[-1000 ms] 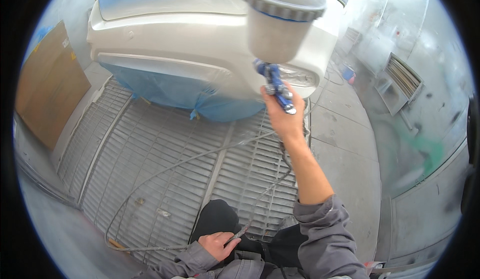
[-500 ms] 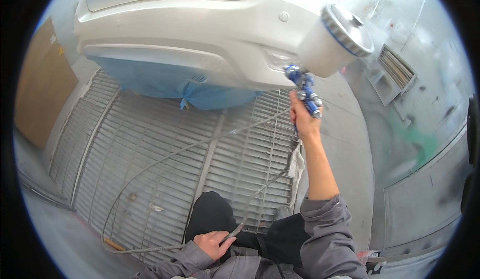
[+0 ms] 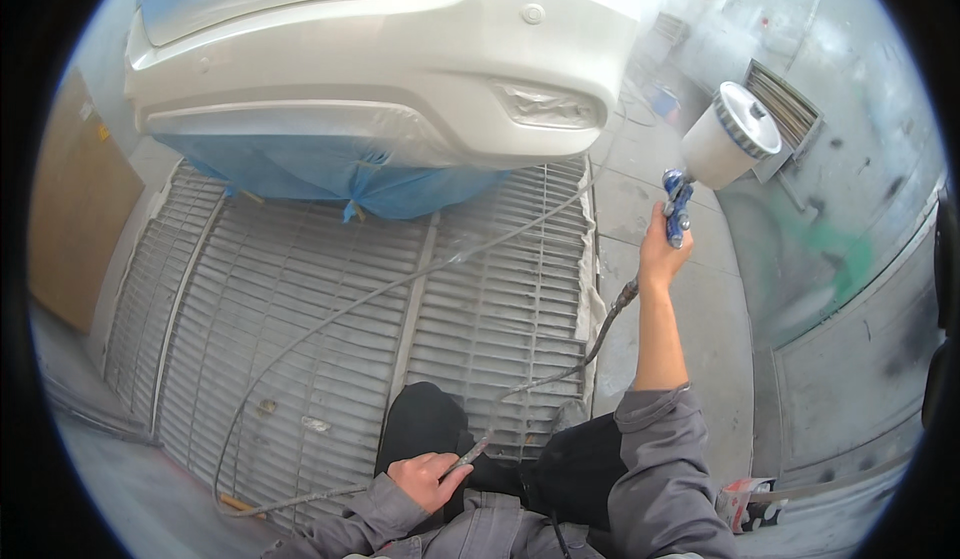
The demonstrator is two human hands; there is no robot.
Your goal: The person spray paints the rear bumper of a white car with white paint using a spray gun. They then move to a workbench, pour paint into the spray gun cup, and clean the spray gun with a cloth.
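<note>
Right of the bumper (image 3: 350,64), spray gun (image 3: 678,202) jutted past the right hand (image 3: 662,256) gripping it; left hand (image 3: 426,479) seemingly clasped hose (image 3: 474,452)!

Spray gun (image 3: 678,207): blue body, pale cup (image 3: 714,149) on top with ribbed grey rim, tipped right; up in the air, right of floor grating (image 3: 300,259)'s right edge. Hose (image 3: 600,341): grey, slack, looped across grating, dark end rising toward gun.
</note>
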